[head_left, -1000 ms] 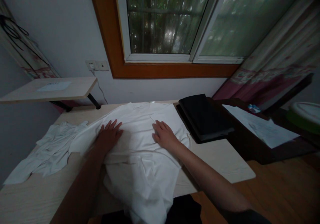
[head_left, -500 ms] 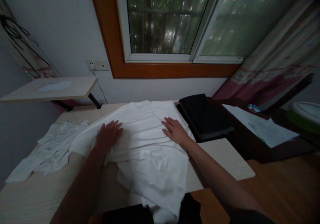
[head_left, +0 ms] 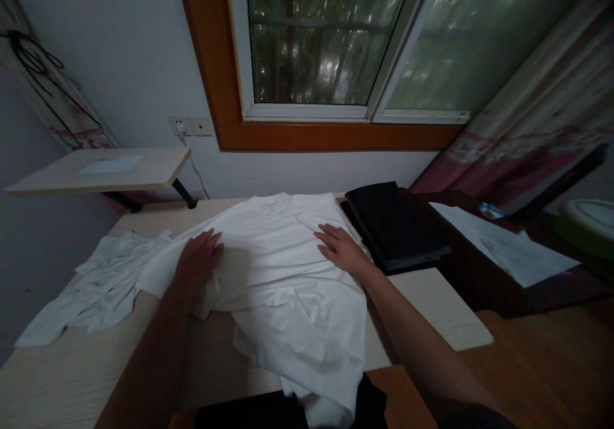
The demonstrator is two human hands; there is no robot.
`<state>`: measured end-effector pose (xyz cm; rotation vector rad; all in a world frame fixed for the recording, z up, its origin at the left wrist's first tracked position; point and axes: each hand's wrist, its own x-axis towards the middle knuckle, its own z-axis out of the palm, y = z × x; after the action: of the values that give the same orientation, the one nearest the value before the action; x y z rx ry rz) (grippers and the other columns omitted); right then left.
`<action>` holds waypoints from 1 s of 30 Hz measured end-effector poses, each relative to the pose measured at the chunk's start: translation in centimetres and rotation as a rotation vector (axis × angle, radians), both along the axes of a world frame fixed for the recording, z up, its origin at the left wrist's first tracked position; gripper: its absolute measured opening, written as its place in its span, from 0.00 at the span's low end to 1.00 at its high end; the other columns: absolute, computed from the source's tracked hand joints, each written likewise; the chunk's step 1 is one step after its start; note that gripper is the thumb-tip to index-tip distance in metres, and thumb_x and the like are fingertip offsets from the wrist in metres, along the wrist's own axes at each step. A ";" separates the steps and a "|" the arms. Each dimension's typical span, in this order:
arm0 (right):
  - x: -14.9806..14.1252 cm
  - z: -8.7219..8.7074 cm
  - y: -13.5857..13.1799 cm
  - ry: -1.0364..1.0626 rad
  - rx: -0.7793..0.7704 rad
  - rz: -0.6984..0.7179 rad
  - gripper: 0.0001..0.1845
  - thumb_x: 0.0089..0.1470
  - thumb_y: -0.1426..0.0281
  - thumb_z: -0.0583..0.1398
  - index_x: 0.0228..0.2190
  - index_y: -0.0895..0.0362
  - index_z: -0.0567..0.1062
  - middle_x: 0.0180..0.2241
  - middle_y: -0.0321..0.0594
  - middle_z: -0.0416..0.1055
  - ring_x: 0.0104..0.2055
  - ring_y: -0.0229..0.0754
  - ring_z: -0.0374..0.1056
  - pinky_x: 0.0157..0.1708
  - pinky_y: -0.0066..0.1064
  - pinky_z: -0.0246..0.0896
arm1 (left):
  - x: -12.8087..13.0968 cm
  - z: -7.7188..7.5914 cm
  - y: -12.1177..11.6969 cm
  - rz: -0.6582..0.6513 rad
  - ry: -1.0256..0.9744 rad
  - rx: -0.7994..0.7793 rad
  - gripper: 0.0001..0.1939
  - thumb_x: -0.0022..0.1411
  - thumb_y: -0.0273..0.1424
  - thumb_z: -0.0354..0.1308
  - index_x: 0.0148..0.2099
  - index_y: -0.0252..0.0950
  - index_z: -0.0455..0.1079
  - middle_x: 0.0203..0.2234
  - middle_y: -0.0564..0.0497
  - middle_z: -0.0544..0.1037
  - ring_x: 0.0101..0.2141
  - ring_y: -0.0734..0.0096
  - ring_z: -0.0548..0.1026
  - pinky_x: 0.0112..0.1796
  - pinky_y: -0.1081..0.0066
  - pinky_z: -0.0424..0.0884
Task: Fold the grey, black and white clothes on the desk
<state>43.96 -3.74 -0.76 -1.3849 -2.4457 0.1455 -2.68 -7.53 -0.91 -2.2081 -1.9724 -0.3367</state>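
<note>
A white T-shirt (head_left: pixel 268 256) lies spread over the desk, its collar toward the wall and its lower part bunched and hanging over the front edge. On its left side, near the sleeve, my left hand (head_left: pixel 200 257) rests flat with fingers stretched out. My right hand (head_left: pixel 343 250) lies palm down on the shirt's right side, fingers apart. Neither hand grips the cloth. Creases run across the shirt between the two hands. Left of it is a crumpled white garment (head_left: pixel 112 282), touching or close to the sleeve.
A black folder (head_left: pixel 393 224) lies right of the shirt, near a pale board (head_left: pixel 439 304). Farther right, a paper sheet (head_left: pixel 501 243) rests on a dark surface. A small raised shelf (head_left: pixel 163 167) stands at the back left of the desk (head_left: pixel 57 384), below a wall socket (head_left: pixel 189 126).
My left hand has slid a little to the left over the shirt. My right hand has barely moved. The whole view has shifted slightly.
</note>
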 end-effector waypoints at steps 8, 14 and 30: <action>0.0 -0.3 0.1 0.049 0.022 0.020 0.25 0.68 0.57 0.54 0.63 0.49 0.70 0.68 0.43 0.61 0.71 0.53 0.55 0.69 0.55 0.49 | -2.3 0.1 -0.2 0.031 -0.041 0.151 0.23 0.72 0.36 0.44 0.59 0.36 0.72 0.60 0.43 0.75 0.59 0.56 0.73 0.63 0.53 0.61; 0.1 -0.5 0.2 0.055 0.029 0.028 0.25 0.68 0.57 0.55 0.62 0.49 0.71 0.68 0.43 0.61 0.71 0.54 0.55 0.69 0.56 0.49 | -2.2 -0.8 0.1 0.039 0.022 0.097 0.24 0.71 0.39 0.45 0.60 0.36 0.73 0.59 0.41 0.76 0.59 0.52 0.73 0.63 0.48 0.60; -1.7 0.7 -2.1 -0.111 0.087 -0.072 0.26 0.68 0.58 0.55 0.63 0.51 0.70 0.66 0.45 0.63 0.66 0.54 0.57 0.64 0.49 0.53 | -1.0 0.4 1.7 0.141 0.071 -0.030 0.27 0.73 0.42 0.43 0.64 0.36 0.69 0.64 0.40 0.70 0.63 0.54 0.68 0.62 0.53 0.63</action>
<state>42.23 -5.89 -0.04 -1.4767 -2.4545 -0.0562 -3.69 -5.81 -0.51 -2.0536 -2.0927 -0.2085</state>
